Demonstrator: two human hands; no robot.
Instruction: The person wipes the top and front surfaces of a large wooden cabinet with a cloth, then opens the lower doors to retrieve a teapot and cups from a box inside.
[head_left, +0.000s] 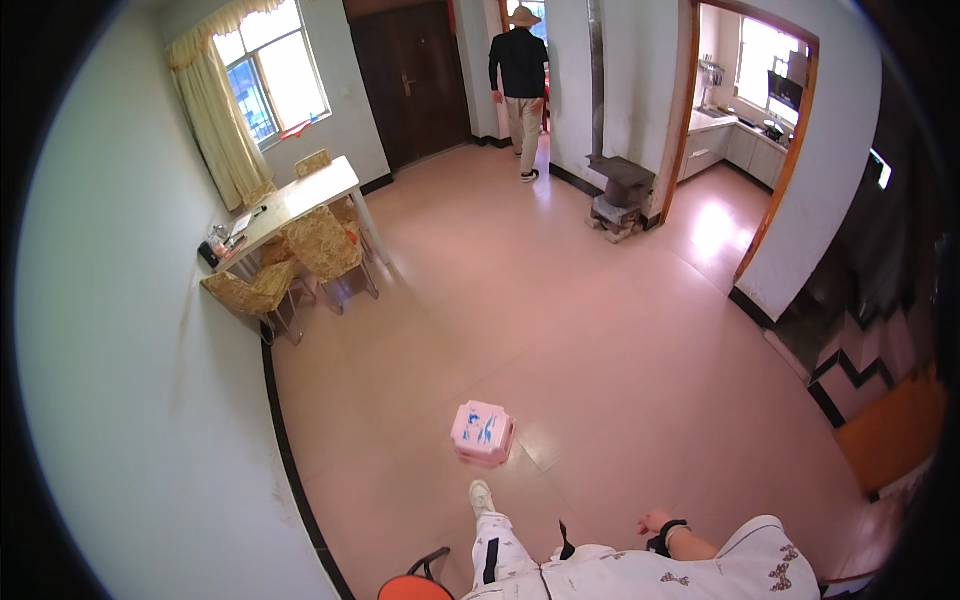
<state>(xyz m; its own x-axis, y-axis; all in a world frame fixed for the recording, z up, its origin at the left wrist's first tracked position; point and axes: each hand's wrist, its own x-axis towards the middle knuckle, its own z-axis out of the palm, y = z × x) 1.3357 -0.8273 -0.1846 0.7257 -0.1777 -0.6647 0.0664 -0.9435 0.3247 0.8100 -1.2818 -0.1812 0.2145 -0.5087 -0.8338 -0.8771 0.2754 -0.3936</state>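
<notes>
My right hand (655, 522) hangs at my side over the floor, its fingers slightly apart, with nothing visible in it. Black bands and a pale bracelet circle its wrist. My left hand is out of view. Ahead of my white shoe (481, 495), a small pink plastic step stool (484, 431) with a blue printed picture on its top stands on the tiled floor. Low on the left is a round orange-red seat (415, 588) with a dark metal leg, cut off by the frame's edge.
A white table (304, 196) with small items and fabric-covered chairs (322, 244) stands by the left wall. A person (519, 67) in a straw hat faces away near a far doorway. An iron stove (622, 187) stands beside the kitchen doorway (739, 161). Stairs (862, 360) lie right.
</notes>
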